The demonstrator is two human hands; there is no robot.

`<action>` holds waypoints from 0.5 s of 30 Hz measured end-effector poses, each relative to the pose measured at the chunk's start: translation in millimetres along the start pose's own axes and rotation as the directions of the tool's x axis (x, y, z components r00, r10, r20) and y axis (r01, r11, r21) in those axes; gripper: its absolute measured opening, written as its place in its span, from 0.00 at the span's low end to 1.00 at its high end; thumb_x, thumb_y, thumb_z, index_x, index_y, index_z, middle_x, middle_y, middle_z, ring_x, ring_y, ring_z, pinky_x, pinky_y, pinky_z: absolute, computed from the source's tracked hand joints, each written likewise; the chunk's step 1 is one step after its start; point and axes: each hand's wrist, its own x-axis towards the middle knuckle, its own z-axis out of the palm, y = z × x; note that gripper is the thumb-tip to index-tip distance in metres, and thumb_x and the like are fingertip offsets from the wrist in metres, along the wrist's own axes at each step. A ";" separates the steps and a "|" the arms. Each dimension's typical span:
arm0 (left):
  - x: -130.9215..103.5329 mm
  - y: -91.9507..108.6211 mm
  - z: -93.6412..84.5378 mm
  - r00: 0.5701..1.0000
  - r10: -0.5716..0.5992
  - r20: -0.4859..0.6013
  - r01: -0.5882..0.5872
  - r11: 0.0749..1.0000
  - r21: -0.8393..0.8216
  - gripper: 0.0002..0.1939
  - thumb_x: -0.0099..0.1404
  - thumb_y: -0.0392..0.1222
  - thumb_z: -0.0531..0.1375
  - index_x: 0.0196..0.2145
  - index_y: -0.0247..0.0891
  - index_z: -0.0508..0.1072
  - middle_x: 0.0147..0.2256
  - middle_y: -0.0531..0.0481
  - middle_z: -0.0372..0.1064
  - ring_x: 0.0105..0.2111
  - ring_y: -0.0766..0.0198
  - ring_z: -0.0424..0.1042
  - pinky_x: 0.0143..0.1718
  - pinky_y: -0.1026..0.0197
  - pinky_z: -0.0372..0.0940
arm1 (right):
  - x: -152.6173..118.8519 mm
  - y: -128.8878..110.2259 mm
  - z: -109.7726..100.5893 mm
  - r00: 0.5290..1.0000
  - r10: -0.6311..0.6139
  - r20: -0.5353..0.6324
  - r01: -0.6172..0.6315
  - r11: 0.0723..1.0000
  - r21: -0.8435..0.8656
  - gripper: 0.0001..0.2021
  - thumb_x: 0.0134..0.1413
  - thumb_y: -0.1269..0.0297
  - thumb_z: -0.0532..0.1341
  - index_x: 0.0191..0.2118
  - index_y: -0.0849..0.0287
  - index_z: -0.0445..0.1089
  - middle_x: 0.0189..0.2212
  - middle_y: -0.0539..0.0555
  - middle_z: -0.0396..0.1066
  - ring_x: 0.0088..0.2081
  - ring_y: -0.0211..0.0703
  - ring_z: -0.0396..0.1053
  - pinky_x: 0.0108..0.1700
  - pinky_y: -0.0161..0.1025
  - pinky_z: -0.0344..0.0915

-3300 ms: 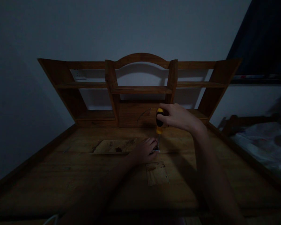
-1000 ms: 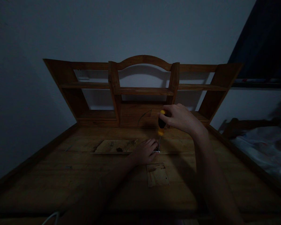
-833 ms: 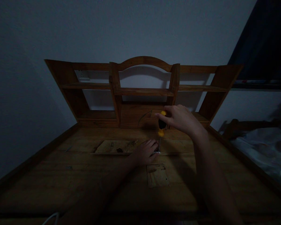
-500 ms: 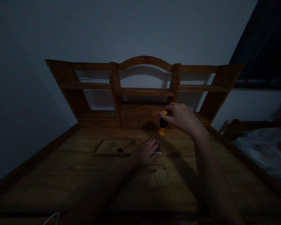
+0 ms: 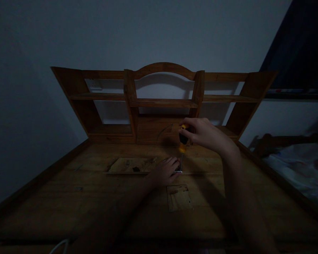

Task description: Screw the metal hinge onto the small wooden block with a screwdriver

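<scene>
A screwdriver [image 5: 183, 138] with a yellow and black handle stands nearly upright. The fingers and thumb of my right hand [image 5: 201, 131] are closed round the top of its handle. Its thin metal shaft points down to the end of a small dark piece with a shiny metal edge [image 5: 178, 171] at the desk surface. My left hand [image 5: 164, 172] rests low on the desk, its fingers curled over that piece and hiding most of it. The screwdriver tip meets the piece just right of my left fingertips; whether a screw is there cannot be made out.
The wooden desk [image 5: 116, 208] has a hutch with shelves [image 5: 163, 103] along its back. A pale worn strip [image 5: 122, 165] and a square patch [image 5: 179, 198] mark the top. Small thin pieces [image 5: 78, 189] lie at left. A white cable [image 5: 59, 245] shows at the front edge.
My right hand has shifted slightly down and left on the handle, its fingers now more bent. The screwdriver is a little differently tilted. My left hand stays in place.
</scene>
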 end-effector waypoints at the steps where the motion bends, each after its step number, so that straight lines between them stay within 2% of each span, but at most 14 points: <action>1: 0.0 0.4 -0.6 1.000 -0.003 0.001 0.003 1.000 -0.002 0.13 0.72 0.48 0.50 0.48 0.38 0.64 0.47 0.43 0.63 0.48 0.54 0.64 0.50 0.51 0.63 | 0.4 0.9 1.7 1.000 0.006 -0.017 -0.007 1.000 -0.026 0.12 0.62 0.56 0.57 0.39 0.59 0.71 0.32 0.55 0.74 0.32 0.42 0.70 0.32 0.36 0.56; 9: -0.7 2.0 -2.0 1.000 -0.013 0.007 0.013 1.000 -0.005 0.13 0.71 0.47 0.51 0.48 0.38 0.64 0.48 0.43 0.63 0.49 0.54 0.63 0.51 0.51 0.63 | 1.4 -0.1 9.0 0.990 0.117 -0.072 -0.131 0.967 -0.218 0.21 0.62 0.45 0.52 0.34 0.58 0.69 0.27 0.56 0.73 0.31 0.47 0.70 0.30 0.39 0.53; 11: -0.8 2.1 -2.0 1.000 -0.008 0.005 0.008 1.000 -0.004 0.13 0.72 0.48 0.51 0.48 0.38 0.64 0.48 0.43 0.63 0.49 0.54 0.64 0.50 0.52 0.63 | 1.6 -2.5 7.3 0.993 0.110 -0.041 -0.116 0.976 -0.185 0.19 0.63 0.49 0.51 0.34 0.59 0.69 0.30 0.57 0.74 0.32 0.47 0.70 0.32 0.39 0.55; 15: -0.5 1.9 -2.2 1.000 -0.004 0.001 0.004 1.000 0.017 0.13 0.72 0.48 0.50 0.46 0.38 0.65 0.46 0.43 0.63 0.48 0.54 0.64 0.50 0.52 0.63 | 0.7 -6.5 1.6 0.999 0.023 0.033 -0.021 0.998 -0.055 0.08 0.60 0.62 0.54 0.37 0.59 0.69 0.36 0.55 0.75 0.36 0.44 0.70 0.35 0.37 0.57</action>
